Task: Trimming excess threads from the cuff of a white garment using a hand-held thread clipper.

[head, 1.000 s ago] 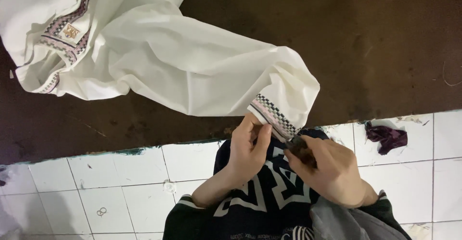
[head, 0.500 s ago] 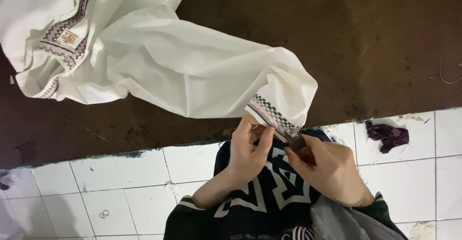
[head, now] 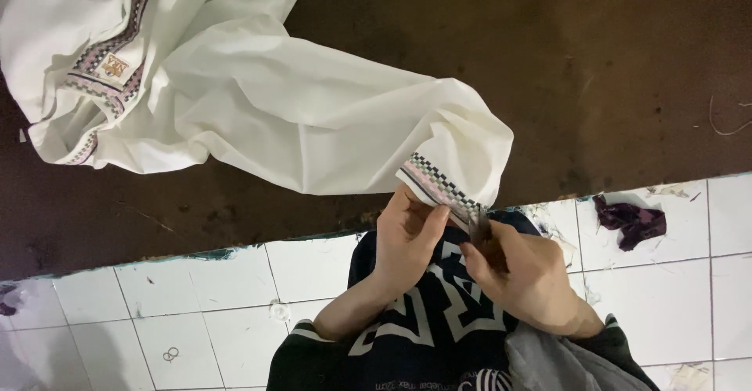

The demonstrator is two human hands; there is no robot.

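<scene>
A white garment (head: 258, 101) lies spread on a dark brown mat (head: 595, 77), its long sleeve reaching toward me. The sleeve ends in a cuff (head: 439, 183) with a black, white and pink checkered band. My left hand (head: 407, 238) pinches the cuff's edge between thumb and fingers. My right hand (head: 525, 273) is closed around a small dark tool whose tip meets the cuff's right end; what the tool is cannot be made out. Both hands hover over my lap, which is covered by a dark patterned cloth (head: 423, 320).
White floor tiles (head: 196, 313) run along the mat's near edge. A scrap of dark purple fabric (head: 630, 220) lies on the tiles at the right. Small thread bits and a little ring lie on the tiles at the left. A patterned pocket (head: 106, 74) shows on the garment's far left.
Both hands have stayed at the cuff, with only slight finger shifts. The garment lies as before.
</scene>
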